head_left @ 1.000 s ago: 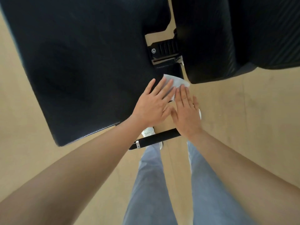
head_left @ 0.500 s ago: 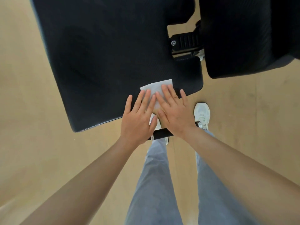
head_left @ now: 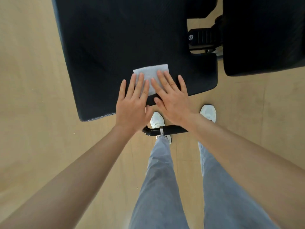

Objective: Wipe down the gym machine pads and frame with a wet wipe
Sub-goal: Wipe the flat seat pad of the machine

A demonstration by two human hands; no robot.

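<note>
Shift since earlier: both hands and the wet wipe (head_left: 151,76) had slid leftward along the near edge of the large black pad (head_left: 123,47), away from its notched right-hand corner, and more of the wipe showed beyond the fingertips than a second before.
Left hand (head_left: 132,104): lay flat, palm down, fingers spread and straight; grip released, nothing clasped. Its middle fingers pressed on the left part of the wipe, while the outermost finger rested on bare pad.
Right hand (head_left: 171,100): also flat and open, grip released; index and middle fingers pressed on the right part of the wipe, the remaining fingers on the pad beside it, the thumb at the pad's near edge.
Wet wipe: a white folded rectangle lying flat on the pad near its front edge, pinned under both sets of fingers, its far edge uncovered.
Second pad (head_left: 264,35): black, to the right, apart from the large one across a gap.
Frame (head_left: 201,38): a black ribbed part with a round bolt showed in that gap.
Handle bar (head_left: 166,130): black with a metal ring, below the wrists, crossing over the left white shoe (head_left: 156,120).
Floor (head_left: 33,96): tan, under everything; grey trouser legs (head_left: 158,187) stood on it.
</note>
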